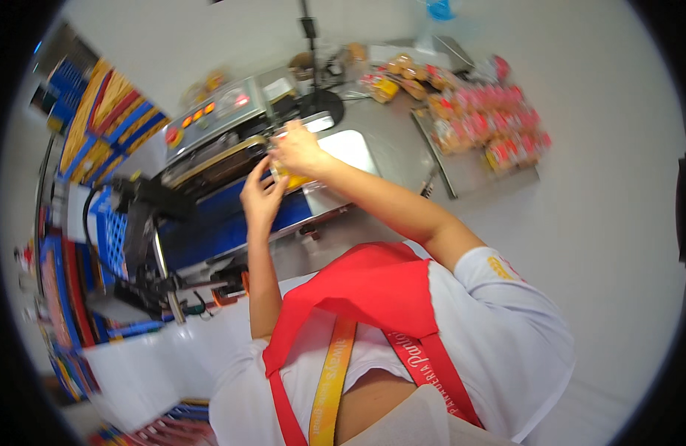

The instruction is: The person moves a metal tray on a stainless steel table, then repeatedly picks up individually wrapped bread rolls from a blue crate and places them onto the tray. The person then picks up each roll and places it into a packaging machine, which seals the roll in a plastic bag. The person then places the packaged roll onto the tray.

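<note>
At the entry end of a band sealing machine (pixel 217 123) I have both hands on a yellow plastic bag (pixel 295 181). My left hand (pixel 261 197) has its thumb and fingers about the bag's near left side. Just to the right and farther off, my right hand (pixel 302 152) is closed at the bag's upper edge, its fingers smeared by motion. What is in the bag is hidden by my hands. The machine's dark blue conveyor belt (pixel 224 230) runs off to the left, and a white plate (pixel 354 152) lies to the right of the bag.
Packed bread bags (pixel 484 119) with red and clear wrapping lie on a metal tray (pixel 462 175) at right. More bread (pixel 406 67) lies behind. A thin black stand (pixel 324 108) rises beside the machine. Blue and yellow crates (pixel 112 123) stack up at far left.
</note>
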Available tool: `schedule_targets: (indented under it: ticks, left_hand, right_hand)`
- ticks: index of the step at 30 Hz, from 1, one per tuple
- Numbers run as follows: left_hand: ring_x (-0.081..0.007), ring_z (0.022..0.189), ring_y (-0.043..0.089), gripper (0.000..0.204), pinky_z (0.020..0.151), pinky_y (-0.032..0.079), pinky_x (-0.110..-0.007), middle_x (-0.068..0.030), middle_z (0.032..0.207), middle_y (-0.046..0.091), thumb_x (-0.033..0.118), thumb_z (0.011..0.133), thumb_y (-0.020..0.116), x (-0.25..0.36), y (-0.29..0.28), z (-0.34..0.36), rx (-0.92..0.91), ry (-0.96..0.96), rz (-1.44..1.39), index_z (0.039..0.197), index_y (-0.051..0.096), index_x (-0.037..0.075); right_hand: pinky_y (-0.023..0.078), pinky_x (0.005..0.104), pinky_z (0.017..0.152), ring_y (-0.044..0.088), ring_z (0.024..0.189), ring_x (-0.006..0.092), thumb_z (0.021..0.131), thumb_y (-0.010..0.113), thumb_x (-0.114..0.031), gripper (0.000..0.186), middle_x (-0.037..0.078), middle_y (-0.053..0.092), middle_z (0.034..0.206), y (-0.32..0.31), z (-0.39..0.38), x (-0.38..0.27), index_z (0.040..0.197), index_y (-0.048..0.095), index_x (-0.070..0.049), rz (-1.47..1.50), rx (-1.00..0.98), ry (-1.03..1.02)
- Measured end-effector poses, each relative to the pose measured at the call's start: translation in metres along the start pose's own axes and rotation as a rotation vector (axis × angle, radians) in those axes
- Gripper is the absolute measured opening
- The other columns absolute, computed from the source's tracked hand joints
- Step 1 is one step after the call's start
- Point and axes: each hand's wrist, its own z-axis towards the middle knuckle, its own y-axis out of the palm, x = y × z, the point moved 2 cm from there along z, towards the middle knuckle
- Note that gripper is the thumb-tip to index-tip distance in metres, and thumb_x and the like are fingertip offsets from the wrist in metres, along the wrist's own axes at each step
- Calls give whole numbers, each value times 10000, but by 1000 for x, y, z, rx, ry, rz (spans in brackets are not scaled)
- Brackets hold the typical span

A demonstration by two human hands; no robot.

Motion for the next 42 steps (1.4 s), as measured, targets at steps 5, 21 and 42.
schedule_targets:
  ticks: [5,21,42]
  left_hand:
    - [-195,937,627,555,756,537,-277,-144,1169,564,13,762,709,-27,-25,7,-2,-36,-81,1276,501,33]
    - [-232,1111,523,528,936,435,-346,-127,1212,529,59,735,729,20,-44,-6,300,374,479,1223,531,27]
    - [-183,990,616,402,825,527,-328,-79,1145,597,280,923,550,112,225,45,-958,-447,-964,1247,475,56]
  right_hand:
    - [437,450,797,549,895,355,857,517,-354,361,184,639,850,-6,5,-7,907,681,-36,47,-89,-47]
    - [425,415,847,447,1113,287,747,659,-209,190,111,566,1032,-118,-220,265,858,707,-62,-193,62,532]
    - [440,195,518,558,583,43,904,588,-312,305,-4,617,707,-275,-148,185,836,676,-28,886,-73,443]
